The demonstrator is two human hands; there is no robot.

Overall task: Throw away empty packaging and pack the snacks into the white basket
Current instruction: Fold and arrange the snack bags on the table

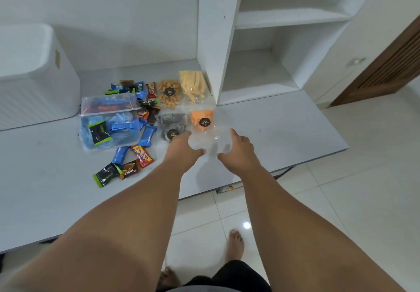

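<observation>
1. White glossy counter (272, 132), white basket (34, 75) at far left.
2. Clear plastic tub (109, 123) holds blue wrapped snacks.
3. Left hand (181, 148) and right hand (238, 148), fingers half-curled, flank a clear crinkly bag of orange snacks (202, 121); grip unclear.

A home room: white built-in shelving (284, 16), glossy tiled floor (341, 200), bare feet (235, 245)

I see a matt white counter (272, 128), a ribbed white plastic basket (34, 87), glossy foil snack wrappers (145, 135), clear shiny plastic bags (202, 121) and glossy floor tiles (341, 200).
</observation>
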